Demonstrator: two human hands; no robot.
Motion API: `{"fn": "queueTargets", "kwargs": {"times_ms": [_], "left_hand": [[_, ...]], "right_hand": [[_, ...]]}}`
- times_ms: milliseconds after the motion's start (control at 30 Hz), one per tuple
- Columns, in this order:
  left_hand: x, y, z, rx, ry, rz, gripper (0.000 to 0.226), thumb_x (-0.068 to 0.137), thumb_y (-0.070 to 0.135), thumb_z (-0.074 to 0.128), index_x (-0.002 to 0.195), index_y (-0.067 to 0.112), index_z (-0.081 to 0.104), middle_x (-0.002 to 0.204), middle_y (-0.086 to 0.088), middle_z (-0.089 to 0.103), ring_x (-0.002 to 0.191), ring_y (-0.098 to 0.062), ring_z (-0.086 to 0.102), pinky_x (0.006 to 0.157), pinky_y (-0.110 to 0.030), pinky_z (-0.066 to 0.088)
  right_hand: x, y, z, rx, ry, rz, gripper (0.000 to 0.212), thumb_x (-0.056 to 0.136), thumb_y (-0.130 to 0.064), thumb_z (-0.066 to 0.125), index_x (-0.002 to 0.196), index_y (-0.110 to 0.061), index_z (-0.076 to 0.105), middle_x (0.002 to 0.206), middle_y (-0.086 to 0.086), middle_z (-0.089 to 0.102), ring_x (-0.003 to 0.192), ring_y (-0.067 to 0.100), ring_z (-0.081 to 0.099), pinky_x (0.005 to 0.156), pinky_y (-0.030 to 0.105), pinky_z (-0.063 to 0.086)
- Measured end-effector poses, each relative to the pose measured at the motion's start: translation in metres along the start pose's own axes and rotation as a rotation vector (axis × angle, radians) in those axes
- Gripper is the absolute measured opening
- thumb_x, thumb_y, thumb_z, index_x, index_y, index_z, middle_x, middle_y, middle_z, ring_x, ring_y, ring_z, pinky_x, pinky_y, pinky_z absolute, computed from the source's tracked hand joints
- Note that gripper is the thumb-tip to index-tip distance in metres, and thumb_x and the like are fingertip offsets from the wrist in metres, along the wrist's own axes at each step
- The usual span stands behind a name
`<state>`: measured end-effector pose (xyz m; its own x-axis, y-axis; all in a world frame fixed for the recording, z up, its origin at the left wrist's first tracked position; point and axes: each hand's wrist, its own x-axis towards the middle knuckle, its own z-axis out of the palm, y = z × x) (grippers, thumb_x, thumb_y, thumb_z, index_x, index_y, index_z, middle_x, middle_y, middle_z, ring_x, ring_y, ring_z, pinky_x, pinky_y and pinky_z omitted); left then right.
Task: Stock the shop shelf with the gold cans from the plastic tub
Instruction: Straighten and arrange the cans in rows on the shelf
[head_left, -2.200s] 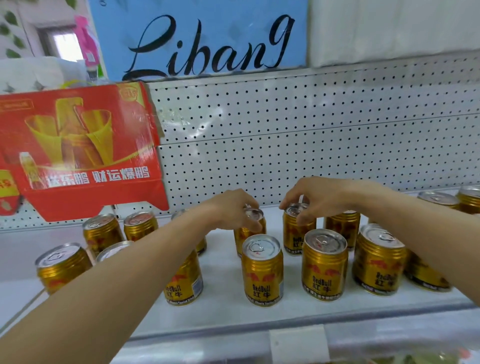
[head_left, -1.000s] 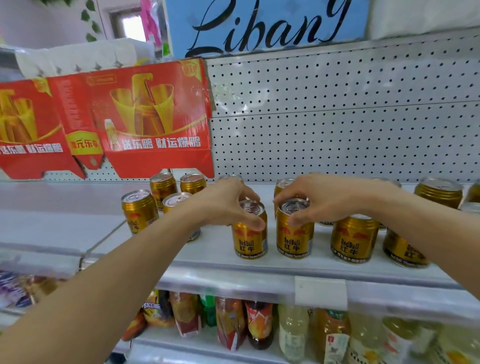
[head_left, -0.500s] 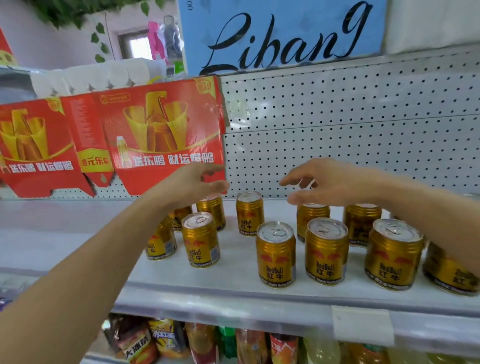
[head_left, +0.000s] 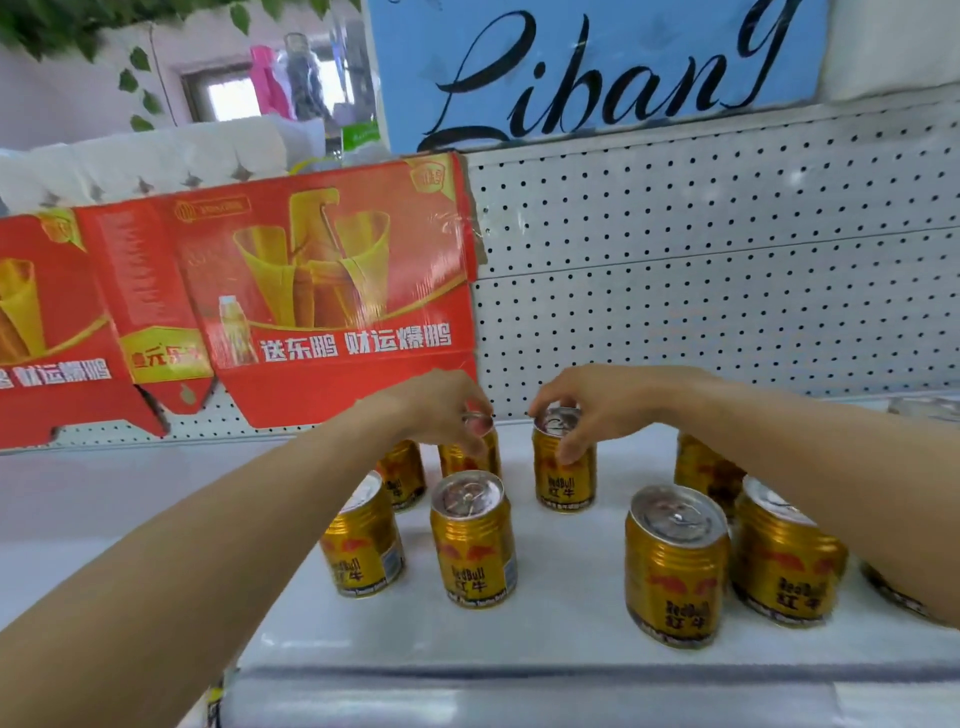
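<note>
Now left hand (head_left: 441, 410), right hand (head_left: 597, 402) each grip upright can.

We read "Liban9", or perhaps "Libang", in black script on the blue sign (head_left: 597, 73) above the pegboard. On the red carton panel (head_left: 332, 291) fixed to the pegboard, white characters say "送东鹏 财运爆鹏"; its yellow tab shows "元乐", the rest blurred, and the small print on the side panel is too fine for us to make out. The gold cans (head_left: 475, 551) on the shelf carry "RedBull" in black with "红牛" beneath; we see this most clearly on the front can at right (head_left: 675, 571).
</note>
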<state>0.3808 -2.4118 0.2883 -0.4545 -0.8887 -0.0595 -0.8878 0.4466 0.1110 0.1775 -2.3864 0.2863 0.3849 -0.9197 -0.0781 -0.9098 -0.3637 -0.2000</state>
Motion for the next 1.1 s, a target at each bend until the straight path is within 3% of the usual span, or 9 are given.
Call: {"fn": "queueTargets", "kwargs": {"times_ms": [133, 267, 467, 633, 700, 800, 967, 1100], "left_hand": [[0.0, 0.009, 0.003, -0.063, 0.005, 0.054, 0.057, 0.076, 0.04, 0.078, 0.129, 0.027, 0.061, 0.126, 0.0, 0.064, 0.108, -0.017, 0.058, 0.09, -0.033, 0.046], [0.001, 0.031, 0.009, -0.107, 0.012, 0.085, 0.06, 0.076, 0.042, 0.078, 0.131, 0.027, 0.059, 0.128, -0.003, 0.062, 0.112, -0.021, 0.057, 0.092, -0.034, 0.046], [-0.002, 0.043, 0.01, -0.101, 0.025, 0.082, 0.06, 0.078, 0.04, 0.076, 0.133, 0.027, 0.057, 0.131, -0.003, 0.06, 0.114, -0.022, 0.056, 0.088, -0.031, 0.044], [-0.021, 0.035, 0.006, -0.161, 0.07, 0.059, 0.061, 0.083, 0.05, 0.068, 0.139, 0.032, 0.05, 0.138, 0.001, 0.055, 0.118, -0.017, 0.055, 0.093, -0.03, 0.043], [-0.043, 0.022, -0.001, -0.201, 0.132, 0.044, 0.058, 0.085, 0.053, 0.062, 0.139, 0.033, 0.05, 0.14, 0.006, 0.052, 0.119, -0.013, 0.052, 0.093, -0.03, 0.042], [-0.083, -0.005, -0.005, -0.219, 0.195, 0.011, 0.047, 0.087, 0.05, 0.061, 0.132, 0.035, 0.056, 0.133, 0.014, 0.054, 0.113, -0.006, 0.049, 0.086, -0.027, 0.039], [-0.12, -0.043, 0.01, -0.203, 0.085, -0.161, 0.053, 0.084, 0.051, 0.066, 0.134, 0.038, 0.053, 0.139, 0.009, 0.051, 0.118, -0.017, 0.051, 0.095, -0.038, 0.046], [-0.127, -0.051, 0.017, -0.174, 0.084, -0.139, 0.054, 0.08, 0.041, 0.073, 0.131, 0.037, 0.056, 0.137, 0.005, 0.053, 0.113, -0.017, 0.054, 0.086, -0.031, 0.046]], "right_hand": [[-0.015, 0.011, -0.003, 0.029, -0.025, 0.015, 0.059, 0.076, -0.034, 0.077, 0.13, -0.031, 0.054, 0.126, -0.002, 0.053, 0.107, 0.018, 0.056, 0.091, 0.034, 0.048], [-0.028, 0.022, -0.004, 0.043, -0.036, 0.025, 0.059, 0.075, -0.034, 0.078, 0.128, -0.034, 0.054, 0.119, -0.004, 0.059, 0.1, 0.014, 0.059, 0.077, 0.024, 0.046], [-0.032, 0.026, 0.001, 0.061, -0.003, 0.026, 0.062, 0.073, -0.036, 0.079, 0.13, -0.038, 0.052, 0.125, -0.007, 0.055, 0.101, 0.012, 0.057, 0.083, 0.026, 0.045], [-0.036, 0.021, 0.002, 0.034, 0.026, 0.031, 0.061, 0.08, -0.041, 0.073, 0.135, -0.039, 0.047, 0.139, -0.007, 0.046, 0.118, 0.013, 0.049, 0.097, 0.03, 0.041], [-0.041, 0.009, -0.001, 0.047, 0.111, -0.016, 0.056, 0.084, -0.043, 0.068, 0.135, -0.039, 0.048, 0.14, -0.009, 0.046, 0.123, 0.011, 0.046, 0.102, 0.031, 0.039], [-0.049, -0.026, -0.001, 0.122, 0.205, -0.124, 0.047, 0.083, -0.047, 0.066, 0.128, -0.042, 0.054, 0.125, -0.014, 0.056, 0.112, 0.007, 0.054, 0.096, 0.032, 0.047], [-0.041, -0.089, 0.023, 0.012, 0.072, -0.21, 0.059, 0.082, -0.055, 0.064, 0.136, -0.038, 0.047, 0.134, -0.011, 0.051, 0.1, 0.002, 0.049, 0.083, 0.023, 0.04], [-0.036, -0.106, 0.037, -0.041, 0.057, -0.2, 0.056, 0.081, -0.047, 0.068, 0.133, -0.032, 0.052, 0.133, -0.008, 0.051, 0.109, 0.011, 0.049, 0.086, 0.026, 0.042]]}}
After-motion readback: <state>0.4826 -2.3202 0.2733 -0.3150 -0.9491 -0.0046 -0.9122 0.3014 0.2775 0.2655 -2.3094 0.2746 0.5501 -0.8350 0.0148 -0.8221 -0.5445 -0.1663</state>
